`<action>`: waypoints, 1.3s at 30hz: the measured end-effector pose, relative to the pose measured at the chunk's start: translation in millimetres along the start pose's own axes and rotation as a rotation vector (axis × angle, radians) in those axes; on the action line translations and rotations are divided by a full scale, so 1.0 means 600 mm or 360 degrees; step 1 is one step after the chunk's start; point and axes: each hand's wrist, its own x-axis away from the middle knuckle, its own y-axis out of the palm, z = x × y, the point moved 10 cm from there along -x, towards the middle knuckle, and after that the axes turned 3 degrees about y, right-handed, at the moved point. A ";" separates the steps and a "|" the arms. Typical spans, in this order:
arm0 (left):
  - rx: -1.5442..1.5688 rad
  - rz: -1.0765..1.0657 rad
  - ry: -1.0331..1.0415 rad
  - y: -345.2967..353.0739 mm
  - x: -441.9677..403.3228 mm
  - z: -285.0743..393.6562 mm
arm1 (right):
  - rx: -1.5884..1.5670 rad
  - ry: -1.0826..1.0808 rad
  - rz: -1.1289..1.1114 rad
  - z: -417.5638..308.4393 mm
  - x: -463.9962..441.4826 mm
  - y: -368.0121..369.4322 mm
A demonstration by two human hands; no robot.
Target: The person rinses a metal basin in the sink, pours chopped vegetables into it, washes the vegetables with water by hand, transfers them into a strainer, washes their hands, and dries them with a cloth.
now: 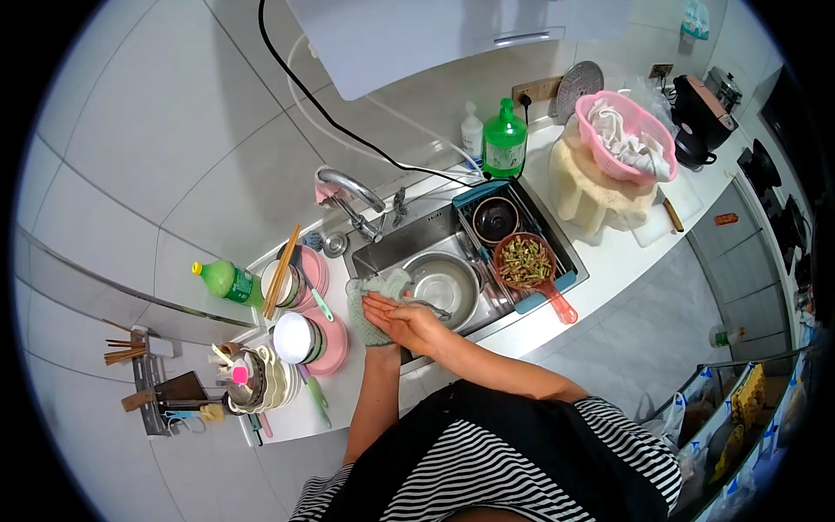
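Observation:
A pale green cloth [376,287] is spread at the left edge of the sink. My left hand [376,337] is in this cloth, which covers most of its fingers and seems held by it. Against the cloth lies my right hand [407,324], palm turned up and fingers stretched out. Just beyond both hands, a metal basin [445,277] sits in the sink [383,252]. One end of the cloth hangs by the basin's near rim.
The faucet [352,184] rises behind the sink. A rack [565,280] on the right holds a dark bowl [495,219] and a red-handled strainer [557,300] of cut vegetables. Stacked bowls [297,337], pink plates [335,348] and a green bottle [228,282] stand left. A pink basket [600,143] is farther right.

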 end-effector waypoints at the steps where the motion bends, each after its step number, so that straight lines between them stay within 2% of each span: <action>1: 0.0051 0.0018 -0.0007 0.003 0.003 0.001 | -0.0006 0.0002 0.0000 -0.003 0.001 0.001; 3: 0.0193 0.0052 -0.0015 0.010 0.008 0.001 | 0.0143 0.0028 0.0010 -0.008 0.007 0.001; 6: 0.0595 0.0126 -0.0078 0.022 0.015 -0.007 | -0.0014 0.0124 0.0160 0.005 0.006 -0.022; 8: 0.0542 0.0129 -0.0046 0.037 0.014 -0.008 | -0.0011 0.0095 0.0256 0.001 0.007 -0.034; 9: 0.0132 0.0107 0.0069 0.052 0.013 0.002 | -0.0002 0.0063 0.0344 -0.005 0.009 -0.044; 12: 0.0068 0.0199 -0.0027 0.070 0.012 -0.019 | -0.0019 0.0063 0.0430 -0.013 0.015 -0.058; 16: 0.0215 0.0325 -0.0183 0.020 0.007 -0.061 | 0.0162 0.0041 0.0533 -0.032 0.028 -0.084; 18: -0.0074 0.0450 -0.0149 -0.017 0.013 -0.063 | 0.0508 0.0079 0.0427 -0.039 0.026 -0.087; 22: -0.0021 0.0486 -0.0267 -0.042 0.026 -0.085 | 0.0884 0.0177 0.0532 -0.049 0.039 -0.122; 23: 0.0140 0.0243 -0.0300 -0.019 0.027 -0.090 | 0.1228 0.0194 0.0465 -0.056 0.042 -0.121; 24: 0.0140 0.0251 -0.0276 -0.014 0.027 -0.087 | 0.1571 0.0207 0.0389 -0.062 0.043 -0.116; 25: 0.0017 0.0260 -0.0240 -0.007 0.021 -0.081 | 0.1573 0.0230 0.0377 -0.067 0.050 -0.100; 26: -0.0104 0.0271 -0.0206 0.000 0.018 -0.076 | 0.1470 0.0222 0.0455 -0.079 0.061 -0.091; 28: -0.0047 0.0190 -0.0123 0.030 0.021 -0.068 | 0.1371 0.0238 0.0536 -0.093 0.070 -0.065; 29: 0.0187 0.0196 -0.0132 0.032 0.022 -0.072 | 0.1062 0.0201 0.0375 -0.093 0.067 -0.040; 31: 0.0221 0.0379 -0.0048 0.059 0.035 -0.075 | 0.0537 0.0217 0.0121 -0.083 0.061 -0.021; 32: 0.0243 0.0434 -0.0023 0.065 0.040 -0.078 | 0.0537 0.0225 0.0132 -0.080 0.059 -0.031; 34: 0.0300 0.0475 -0.0002 0.057 0.049 -0.088 | 0.0178 0.0396 0.0069 -0.054 0.059 -0.039; 39: 0.0414 0.0464 -0.0022 0.021 0.072 -0.106 | 0.0050 0.0496 0.0047 -0.028 0.066 -0.073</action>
